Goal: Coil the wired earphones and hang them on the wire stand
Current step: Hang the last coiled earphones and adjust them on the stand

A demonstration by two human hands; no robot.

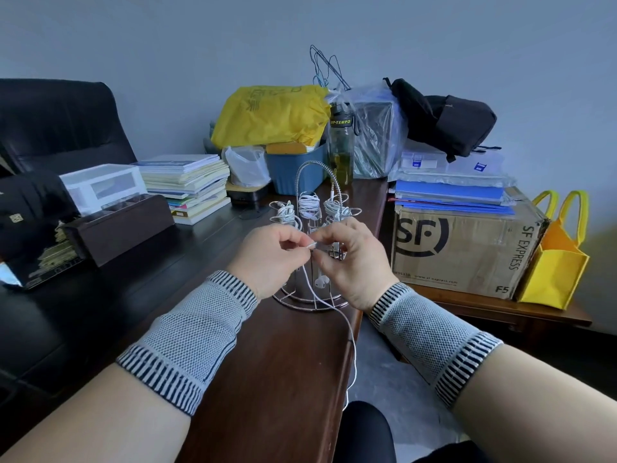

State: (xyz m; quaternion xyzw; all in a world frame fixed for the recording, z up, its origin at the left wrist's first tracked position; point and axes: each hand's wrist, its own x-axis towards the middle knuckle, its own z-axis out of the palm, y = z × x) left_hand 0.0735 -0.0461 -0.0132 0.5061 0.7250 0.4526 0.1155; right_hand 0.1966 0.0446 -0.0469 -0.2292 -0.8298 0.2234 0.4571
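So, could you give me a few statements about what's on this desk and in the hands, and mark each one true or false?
1. Both hands pinch a white earphone cable in front of the wire stand. True: the left hand and right hand meet at the cable's end.
2. The stand has nothing hanging on it. False: at least three coiled earphone bundles already hang there.
3. The cable in hand is fully coiled. False: it trails loose over the desk edge toward the floor.
4. A cardboard box sits right of the desk. True.
5. The tote bag beside that box is blue. False: it is yellow.
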